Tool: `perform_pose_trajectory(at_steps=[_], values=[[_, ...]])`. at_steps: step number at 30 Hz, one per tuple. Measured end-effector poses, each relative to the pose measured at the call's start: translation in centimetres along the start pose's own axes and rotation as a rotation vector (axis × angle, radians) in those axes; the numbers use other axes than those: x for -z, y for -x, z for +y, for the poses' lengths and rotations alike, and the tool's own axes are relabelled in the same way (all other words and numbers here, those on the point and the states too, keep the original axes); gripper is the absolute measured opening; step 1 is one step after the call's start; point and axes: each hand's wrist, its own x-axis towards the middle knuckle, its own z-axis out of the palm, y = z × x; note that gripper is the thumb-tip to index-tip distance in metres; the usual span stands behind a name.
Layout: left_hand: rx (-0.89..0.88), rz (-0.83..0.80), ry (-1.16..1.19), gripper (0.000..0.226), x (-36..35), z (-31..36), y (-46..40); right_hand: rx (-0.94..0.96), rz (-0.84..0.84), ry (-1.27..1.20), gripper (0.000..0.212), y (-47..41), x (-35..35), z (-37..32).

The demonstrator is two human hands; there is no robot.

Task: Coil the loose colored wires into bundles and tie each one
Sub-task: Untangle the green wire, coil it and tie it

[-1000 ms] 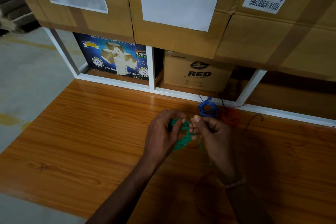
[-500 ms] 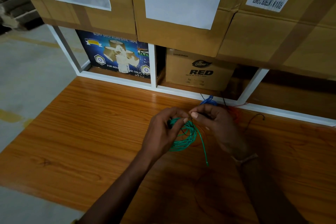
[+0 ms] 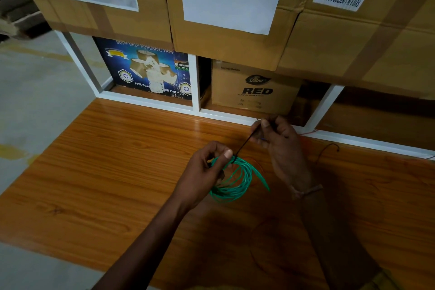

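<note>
Fingers (image 3: 227,154) of the left hand (image 3: 202,176) pinch the green wire coil (image 3: 235,179) – a black tie (image 3: 244,145) (taut) is gripped by the right hand (image 3: 280,146) above the surface (image 3: 106,172).

The coiled wire (image 3: 235,179) is bright green, cinched by a black tie (image 3: 246,145). The counter (image 3: 106,172) shows orange-brown wood grain (streaky, glossy). A blue printed carton (image 3: 146,70) sits among plain brown ones.

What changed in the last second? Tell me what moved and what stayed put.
The right hand drew away from the left, up toward the shelf edge, pulling the black tie taut from the green wire coil; it now hides the blue coil behind it. The left hand still pinches the coil at the tie point over the wooden table.
</note>
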Motion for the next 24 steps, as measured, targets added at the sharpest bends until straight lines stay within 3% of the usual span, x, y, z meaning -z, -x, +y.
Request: perform_pose_trajectory(at_steps=[7,13,16,19,24], values=[[-0.038,-0.021,-0.081,0.005,0.0,-1.3,-0.6,-0.063,0.074,-0.024,0.011,-1.5,-1.7,0.4],[-0.050,-0.026,-0.181,0.012,0.8,-2.3,-1.9,0.007,0.123,0.027,0.007,-3.3,-2.7,0.9],[0.002,0.009,-0.070,0.011,1.7,-2.7,-3.0,-0.054,0.115,0.078,0.008,-4.0,-2.6,1.4],[0.060,0.056,0.071,0.015,2.4,-3.7,-3.6,-0.178,-0.011,0.278,0.021,-3.2,-1.5,2.8],[0.200,0.171,0.286,0.013,2.8,-5.6,-6.3,-0.204,-0.181,0.416,0.005,-0.8,-0.8,7.6]])
